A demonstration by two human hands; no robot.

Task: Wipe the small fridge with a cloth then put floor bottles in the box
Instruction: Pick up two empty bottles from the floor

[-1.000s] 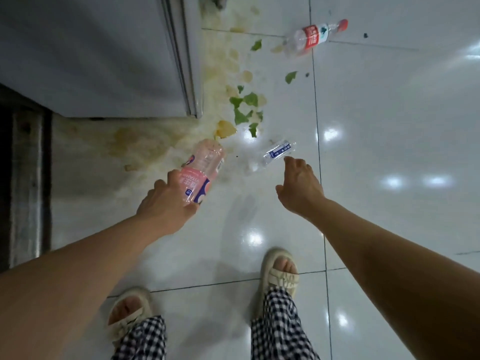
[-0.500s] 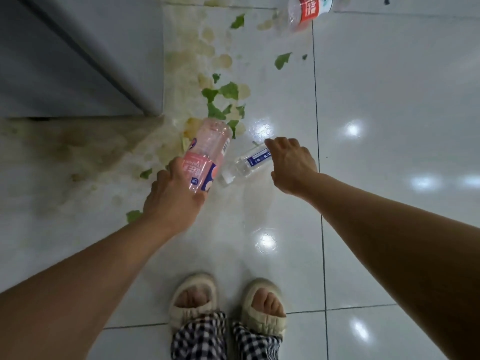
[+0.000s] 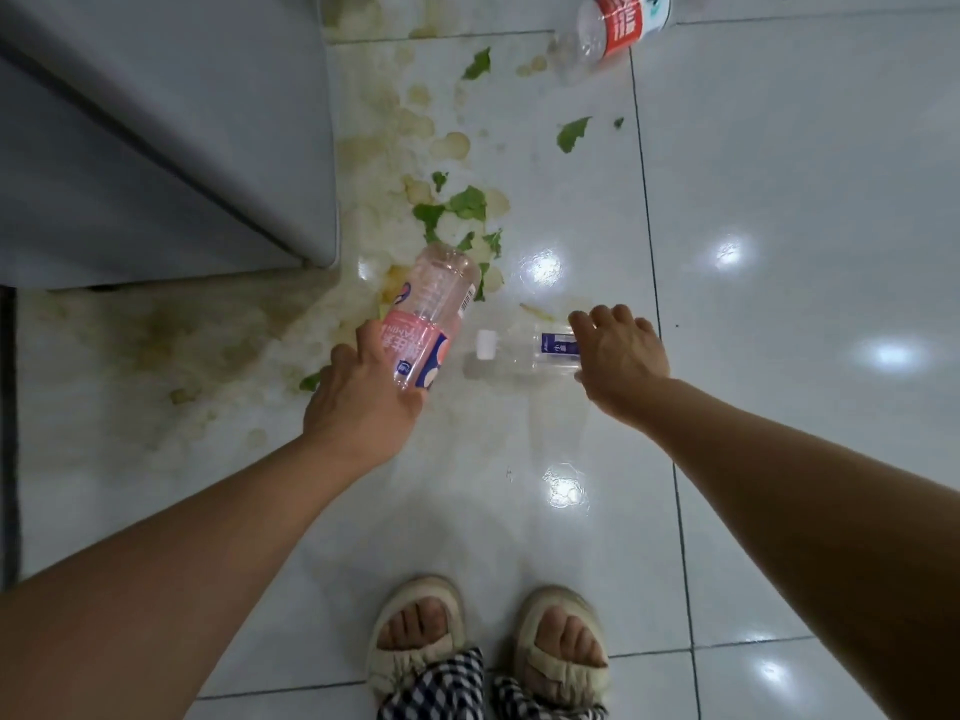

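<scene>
My left hand [image 3: 363, 402] grips a clear bottle with a pink label [image 3: 428, 314], held above the floor with its base pointing away from me. My right hand [image 3: 618, 356] is closed on the base end of a small clear bottle with a blue label [image 3: 524, 350]; its white cap points left. A third bottle with a red label [image 3: 621, 23] lies on the tiles at the top edge. The grey small fridge [image 3: 156, 137] fills the upper left. No cloth or box is in view.
Yellowish spill stains and torn green leaf pieces [image 3: 462, 210] spread over the white tiles beside the fridge corner. My feet in beige sandals [image 3: 488, 646] stand at the bottom. A dark strip runs along the far left edge.
My right hand reached the small blue-label bottle and closed on it, turning it so the cap points left. The view shifted closer to the floor; the left hand kept the pink-label bottle.
</scene>
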